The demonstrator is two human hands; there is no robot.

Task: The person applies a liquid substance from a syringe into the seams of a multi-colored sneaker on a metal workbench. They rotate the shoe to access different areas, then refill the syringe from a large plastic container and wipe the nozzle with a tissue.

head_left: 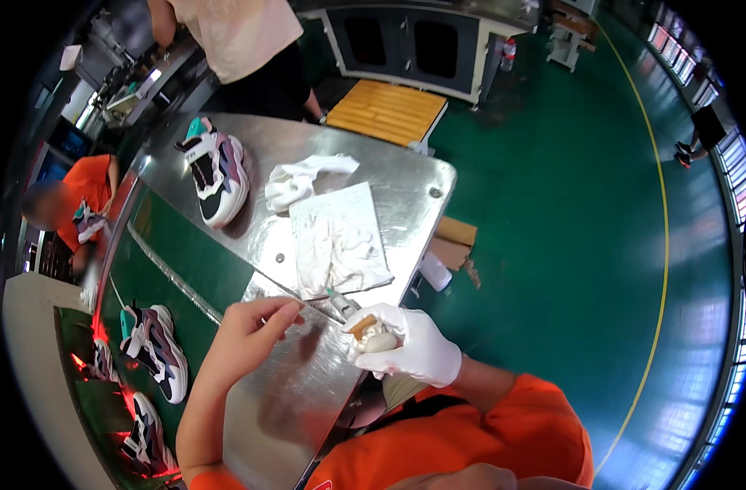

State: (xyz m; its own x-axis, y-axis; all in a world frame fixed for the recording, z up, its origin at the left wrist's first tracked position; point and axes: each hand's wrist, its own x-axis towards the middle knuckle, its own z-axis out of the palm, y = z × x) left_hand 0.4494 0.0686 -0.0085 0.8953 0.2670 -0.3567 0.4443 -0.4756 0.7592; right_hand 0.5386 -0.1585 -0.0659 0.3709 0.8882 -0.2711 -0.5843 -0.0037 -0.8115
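Gloved right fingers (pixel 381 362) clasp a tan piece (pixel 362 327), while bare left fingers (pixel 263 308), loosely curled, hover above the metal table (pixel 418 184).

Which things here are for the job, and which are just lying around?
Probably for the job:
pale object in the gloved right hand
grey, green-tipped thing next to that hand
shoe on the metal table

Probably just lying around:
bottle by the dark cabinet
brown cardboard beyond the table's edge

Shoe (pixel 218 180) left of cloth (pixel 287 188), on table (pixel 422 175)
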